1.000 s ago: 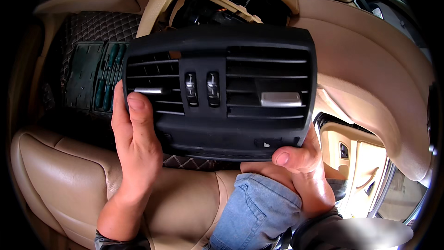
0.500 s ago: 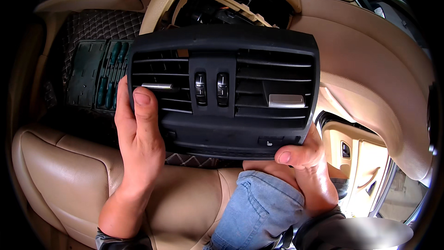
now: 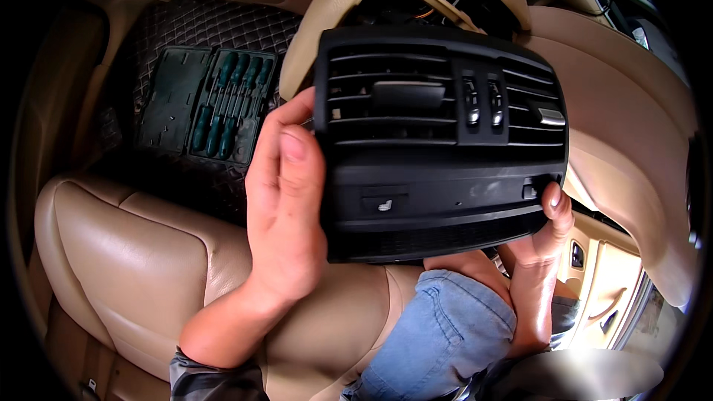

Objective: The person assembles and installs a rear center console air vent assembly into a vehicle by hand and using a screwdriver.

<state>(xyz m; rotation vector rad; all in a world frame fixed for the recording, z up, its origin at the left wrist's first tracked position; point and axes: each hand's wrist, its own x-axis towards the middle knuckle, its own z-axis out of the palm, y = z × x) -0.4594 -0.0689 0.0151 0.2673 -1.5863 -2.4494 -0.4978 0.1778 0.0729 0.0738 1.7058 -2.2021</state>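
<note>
A black car air vent panel [image 3: 431, 178] is held up between my hands, its slatted face turned toward me and slightly angled. Two thumbwheels sit between its left and right vents, and a plain strip with seat-heating buttons runs below them. My left hand [image 3: 286, 208] grips the panel's left side, thumb at the front edge. At the lower right corner, my right hand [image 3: 546, 230] closes on the panel with its thumb on the front; its other fingers are mostly hidden behind.
Beyond the panel is a beige center console [image 3: 327, 22] with an open cavity and loose wiring. A green case of screwdrivers [image 3: 230, 104] lies on the quilted floor mat [image 3: 215, 18]. Tan leather seats [image 3: 134, 245] surround me, and a car door [image 3: 594, 275] stands at right.
Both hands have moved the panel to the right and turned it, so its left side now faces me more. The surroundings have shifted in view too.
</note>
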